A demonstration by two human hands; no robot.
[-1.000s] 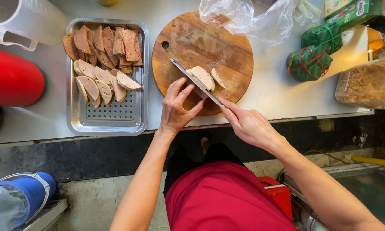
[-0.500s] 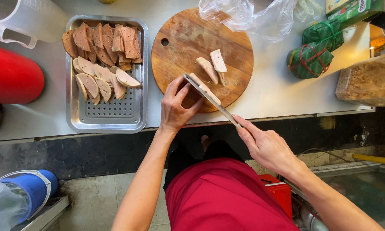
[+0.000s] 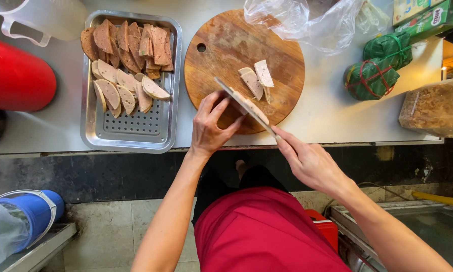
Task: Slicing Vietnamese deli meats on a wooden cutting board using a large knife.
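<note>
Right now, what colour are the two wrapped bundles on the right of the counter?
Green, leaf-wrapped bundles, one tied with red string, one with green; the head view shows them.
</note>
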